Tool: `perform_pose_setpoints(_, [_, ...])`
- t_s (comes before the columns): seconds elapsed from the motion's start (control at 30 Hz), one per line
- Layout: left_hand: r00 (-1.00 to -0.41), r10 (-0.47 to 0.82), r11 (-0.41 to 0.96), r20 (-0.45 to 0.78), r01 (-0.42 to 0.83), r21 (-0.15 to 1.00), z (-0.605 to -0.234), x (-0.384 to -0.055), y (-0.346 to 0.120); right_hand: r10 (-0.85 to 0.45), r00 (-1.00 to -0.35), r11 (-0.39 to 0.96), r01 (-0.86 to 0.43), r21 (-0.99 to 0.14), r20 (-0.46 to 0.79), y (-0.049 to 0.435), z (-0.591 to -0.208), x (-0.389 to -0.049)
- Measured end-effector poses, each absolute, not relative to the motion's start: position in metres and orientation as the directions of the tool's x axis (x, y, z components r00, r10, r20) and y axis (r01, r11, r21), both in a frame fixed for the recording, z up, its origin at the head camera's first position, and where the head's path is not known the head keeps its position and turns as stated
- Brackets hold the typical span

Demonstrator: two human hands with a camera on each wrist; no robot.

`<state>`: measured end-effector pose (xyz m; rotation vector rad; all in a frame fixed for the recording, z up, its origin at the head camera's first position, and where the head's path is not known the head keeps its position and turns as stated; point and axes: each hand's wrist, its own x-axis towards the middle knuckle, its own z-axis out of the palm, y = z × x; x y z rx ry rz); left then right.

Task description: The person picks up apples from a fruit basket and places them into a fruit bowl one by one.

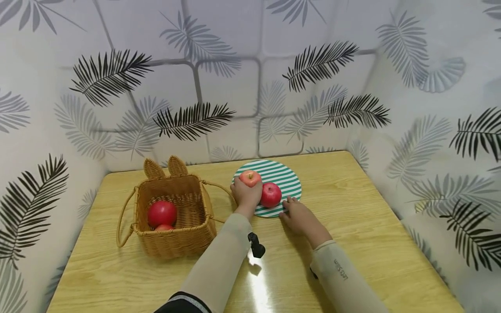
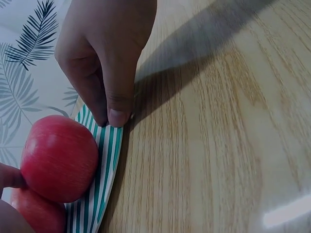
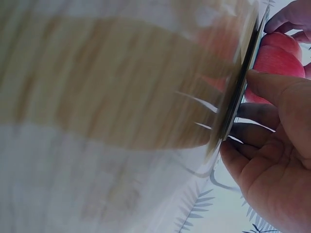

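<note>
The left forearm (image 1: 225,250) is stretched forward, and the left grip (image 1: 248,194) is bent down over the lighter apple (image 1: 250,176), its fingers clamped round it at the left of the striped plate (image 1: 285,173) — whether the fruit is lifted cannot be told. The right grip (image 1: 300,216) is lowered to the plate's near right rim, its fingers apart, their tips set against the edge. Between the grips, the darker apple (image 1: 270,195) is seated on the plate.

Left of the left grip, two red fruits (image 1: 162,213) are held in a wicker basket (image 1: 176,244). Right of the right grip, bare wood is left up to the side edge of the table (image 1: 364,217); the rear edge is found beyond both grips.

The pale grain is crossed by glare nearer than the grips, and leaf-printed walls (image 1: 242,87) are seen behind and beside them.
</note>
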<state>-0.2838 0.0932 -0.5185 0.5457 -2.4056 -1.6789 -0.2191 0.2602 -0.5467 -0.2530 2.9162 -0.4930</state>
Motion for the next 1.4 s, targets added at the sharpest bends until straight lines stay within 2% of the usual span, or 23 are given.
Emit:
perform_pose_setpoints(0.43, [-0.903, -0.384, 0.204, -0.194, -0.288, 0.936, -0.515, -0.281, 0.088, -0.190, -0.972, 0.924, -0.129, -0.361, -0.138, 0.252, -0.546, -0.218])
perform_pose_setpoints(0.67, [-0.916, -0.361, 0.243, -0.176, -0.275, 0.930, -0.512, -0.280, 0.091, -0.192, -0.972, 0.921, -0.131, -0.367, -0.134, 0.252, -0.544, -0.217])
perform_pose_setpoints(0.97, [-0.955, -0.279, 0.263, -0.102, -0.178, 0.948, -0.495, -0.276, 0.090, -0.195, -0.975, 0.917, -0.142, -0.374, -0.110, 0.256, -0.541, -0.218])
perform_pose_setpoints(1.17, [-0.986, -0.155, 0.243, -0.064, -0.101, 0.965, -0.467, -0.263, 0.083, -0.187, -0.972, 0.920, -0.122, -0.372, -0.143, 0.255, -0.541, -0.220])
perform_pose_setpoints(1.4, [-0.999, -0.005, 0.271, 0.047, 0.044, 0.962, -0.434, -0.245, 0.070, -0.198, -0.970, 0.914, -0.133, -0.383, -0.137, 0.254, -0.538, -0.217])
